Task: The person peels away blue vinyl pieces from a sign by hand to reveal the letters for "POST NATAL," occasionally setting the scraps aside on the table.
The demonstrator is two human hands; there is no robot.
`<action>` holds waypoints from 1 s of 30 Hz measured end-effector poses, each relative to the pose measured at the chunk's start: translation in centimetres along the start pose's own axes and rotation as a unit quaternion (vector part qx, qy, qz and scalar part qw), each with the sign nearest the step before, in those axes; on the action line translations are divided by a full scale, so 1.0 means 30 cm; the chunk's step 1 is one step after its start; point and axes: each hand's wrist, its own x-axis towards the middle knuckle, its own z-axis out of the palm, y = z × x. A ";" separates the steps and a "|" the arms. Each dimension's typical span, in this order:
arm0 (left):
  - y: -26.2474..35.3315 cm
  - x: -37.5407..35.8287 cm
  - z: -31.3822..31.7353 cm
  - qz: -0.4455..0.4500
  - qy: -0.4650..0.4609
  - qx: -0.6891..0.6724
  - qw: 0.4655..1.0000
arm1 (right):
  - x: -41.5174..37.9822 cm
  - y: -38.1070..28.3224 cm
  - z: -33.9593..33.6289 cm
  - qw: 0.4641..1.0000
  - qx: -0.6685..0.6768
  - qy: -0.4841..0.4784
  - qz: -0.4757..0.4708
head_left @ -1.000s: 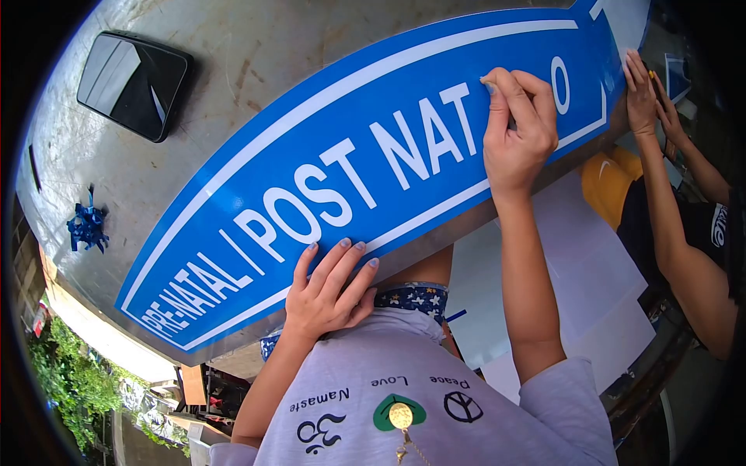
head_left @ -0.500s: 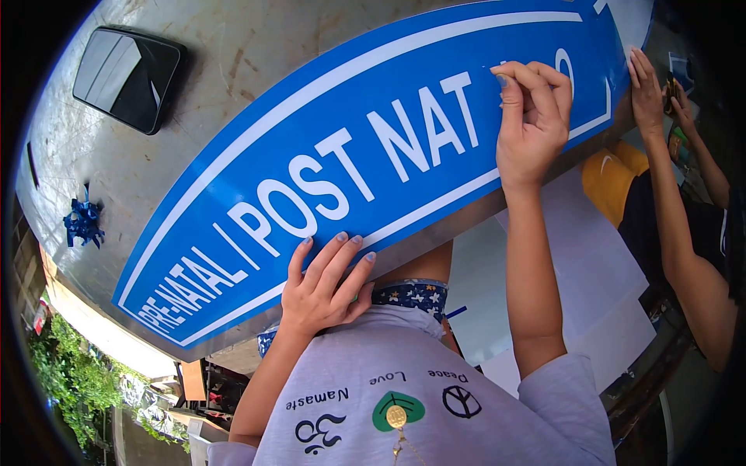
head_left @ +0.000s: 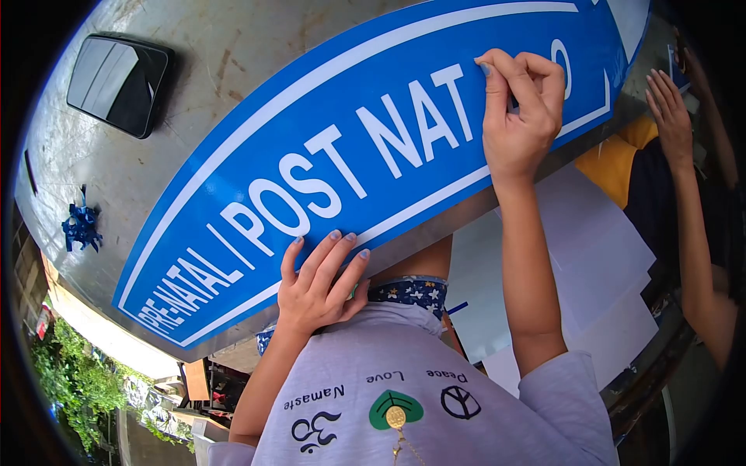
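Observation:
A long blue sign (head_left: 256, 147) with a white border and white letters "PRE-NATAL | POST NAT" lies on a grey metal tabletop (head_left: 233, 54). My left hand (head_left: 318, 287) rests flat on the sign's near edge below "POST", fingers spread; a bit of green shows under its thumb. My right hand (head_left: 521, 109) is curled over the letters after "NAT", with fingertips pinched at a vinyl letter that the hand hides. A white "O" (head_left: 565, 68) shows just beyond it.
Another person's hand (head_left: 670, 116) and forearm reach in at the right, near the sign's far end. A black phone-like slab (head_left: 120, 85) lies at the top left. Blue vinyl scraps (head_left: 81, 225) sit at the left edge. White sheets (head_left: 598, 248) lie below the table's edge.
My right hand shifted slightly left over the letters, still pinching. The other person's hand came off the sign's right end and moved right and down. My left hand barely moved.

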 end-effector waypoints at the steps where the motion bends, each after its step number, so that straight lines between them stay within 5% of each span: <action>1: 0.000 0.000 0.000 -0.001 0.001 0.001 1.000 | -0.002 0.003 0.003 1.000 -0.003 0.003 -0.007; 5: 0.005 0.002 0.000 -0.026 0.007 0.005 1.000 | -0.009 -0.001 0.000 1.000 0.011 -0.018 -0.010; 8: 0.003 0.001 0.001 -0.027 0.010 0.007 1.000 | -0.009 0.017 -0.022 0.986 0.121 -0.019 0.117; 11: 0.005 0.000 0.003 -0.029 0.012 0.007 0.999 | 0.002 0.027 -0.025 0.975 0.187 -0.038 0.111; 21: 0.002 0.004 0.001 -0.005 0.000 0.009 1.000 | 0.006 0.018 -0.048 0.996 0.027 -0.077 0.030; 30: 0.004 0.000 0.010 -0.026 0.014 0.010 1.000 | 0.008 0.018 -0.032 0.998 0.030 -0.050 0.010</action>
